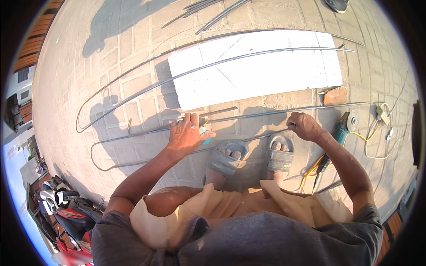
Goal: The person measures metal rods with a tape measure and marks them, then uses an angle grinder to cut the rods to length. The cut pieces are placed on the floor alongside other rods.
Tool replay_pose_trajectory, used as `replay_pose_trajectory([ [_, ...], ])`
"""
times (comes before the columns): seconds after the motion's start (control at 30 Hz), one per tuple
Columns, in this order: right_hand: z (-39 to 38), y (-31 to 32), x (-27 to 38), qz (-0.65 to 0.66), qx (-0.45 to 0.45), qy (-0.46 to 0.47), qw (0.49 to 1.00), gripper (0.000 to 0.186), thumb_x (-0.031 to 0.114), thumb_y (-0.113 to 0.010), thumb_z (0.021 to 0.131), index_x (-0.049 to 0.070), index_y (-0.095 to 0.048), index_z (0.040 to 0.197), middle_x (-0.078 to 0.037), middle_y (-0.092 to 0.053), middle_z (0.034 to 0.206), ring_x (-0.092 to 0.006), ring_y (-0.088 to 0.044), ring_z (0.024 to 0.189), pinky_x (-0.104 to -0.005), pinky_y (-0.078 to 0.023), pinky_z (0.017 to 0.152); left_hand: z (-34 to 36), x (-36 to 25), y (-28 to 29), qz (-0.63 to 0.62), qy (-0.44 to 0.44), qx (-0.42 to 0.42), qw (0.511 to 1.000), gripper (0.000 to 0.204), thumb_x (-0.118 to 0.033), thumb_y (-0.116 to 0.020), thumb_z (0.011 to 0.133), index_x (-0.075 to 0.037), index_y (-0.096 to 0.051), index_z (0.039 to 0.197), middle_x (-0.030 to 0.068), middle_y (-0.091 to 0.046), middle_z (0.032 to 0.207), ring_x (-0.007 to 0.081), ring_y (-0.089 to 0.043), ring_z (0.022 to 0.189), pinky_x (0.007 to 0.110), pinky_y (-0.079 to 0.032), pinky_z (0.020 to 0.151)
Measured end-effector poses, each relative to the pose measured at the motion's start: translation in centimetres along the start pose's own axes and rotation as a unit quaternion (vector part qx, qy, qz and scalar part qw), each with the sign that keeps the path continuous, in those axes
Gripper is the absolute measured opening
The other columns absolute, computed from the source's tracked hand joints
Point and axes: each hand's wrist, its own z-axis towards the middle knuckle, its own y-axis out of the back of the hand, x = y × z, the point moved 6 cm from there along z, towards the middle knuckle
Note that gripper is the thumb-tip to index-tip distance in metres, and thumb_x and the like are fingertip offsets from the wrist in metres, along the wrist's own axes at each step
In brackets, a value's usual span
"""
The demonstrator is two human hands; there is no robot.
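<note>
Knees bent over grey sandals (228, 157), the left hand (186, 135) presses a steel rod (248, 116) to the paving; right hand (304, 126) grips it closed. Keeping both feet planted should steady it.

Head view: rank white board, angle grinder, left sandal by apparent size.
1. white board, largest by far
2. left sandal
3. angle grinder
The last two look close, and fisheye bending makes their order unsure.

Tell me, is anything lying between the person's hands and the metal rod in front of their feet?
Nothing visible does. The left hand already rests on the metal rod, and the right hand is closed over a rod beside the sandals.
</note>
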Motion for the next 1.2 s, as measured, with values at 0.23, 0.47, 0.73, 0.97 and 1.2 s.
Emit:
replay_pose_trajectory([
  [0.23, 3.2, 0.5, 3.3, 0.045, -0.008, 0.086, 0.995, 0.01, 0.009, -0.066, 0.084, 0.0, -0.067, 0.087, -0.018, -0.068, 0.088, -0.037, -0.067, 0.086, -0.0446, -0.053, 0.078, -1.6, 1.3, -6.9, 0.013, -0.036, -0.066, 0.997, 0.089, -0.056, -0.077, 0.076, 0.002, -0.046, 0.136, 0.0226, -0.055, 0.131, 0.0374, -0.061, 0.116, 0.054, -0.043, 0.099],
  [0.47, 3.6, 1.8, 6.6, 0.242, 0.061, -0.012, 0.968, 0.036, 0.011, -0.063, 0.087, -0.002, -0.065, 0.121, -0.016, -0.068, 0.085, -0.0246, -0.067, 0.079, -0.0387, -0.053, 0.076, -2.0, -0.8, -2.6, -0.177, -0.14, 0.09, 0.97, 0.089, -0.044, -0.075, 0.079, 0.003, -0.038, 0.144, 0.027, -0.051, 0.139, 0.0369, -0.057, 0.123, 0.046, -0.042, 0.105],
  [0.73, 3.8, 2.2, 11.6, 0.279, 0.052, 0.111, 0.952, 0.046, 0.011, -0.067, 0.087, -0.004, -0.059, 0.13, -0.018, -0.069, 0.087, -0.0238, -0.067, 0.079, -0.0361, -0.053, 0.074, 1.3, -9.6, 2.5, -0.336, -0.235, 0.314, 0.856, 0.082, -0.037, -0.068, 0.086, 0.003, -0.033, 0.148, 0.0212, -0.052, 0.13, 0.024, -0.051, 0.115, 0.037, -0.04, 0.102],
  [0.97, 4.0, 3.4, 11.7, 0.269, 0.069, -0.034, 0.96, 0.033, 0.013, -0.073, 0.087, -0.006, -0.067, 0.112, -0.013, -0.071, 0.083, -0.0153, -0.067, 0.07, -0.0296, -0.053, 0.063, 2.1, -12.2, 2.2, -0.387, -0.17, 0.284, 0.861, 0.078, -0.054, -0.057, 0.093, 0.003, -0.039, 0.144, 0.0238, -0.065, 0.108, 0.0314, -0.067, 0.092, 0.039, -0.053, 0.08],
  [1.2, 4.8, 1.0, 10.0, 0.275, 0.099, -0.095, 0.952, 0.023, 0.006, -0.073, 0.085, -0.008, -0.067, 0.102, -0.009, -0.069, 0.076, -0.011, -0.065, 0.063, -0.026, -0.052, 0.057, 2.4, -11.6, 1.6, -0.293, -0.216, 0.224, 0.904, 0.055, -0.039, -0.054, 0.095, 0.004, -0.051, 0.128, 0.0197, -0.07, 0.085, 0.027, -0.069, 0.069, 0.039, -0.053, 0.061],
])
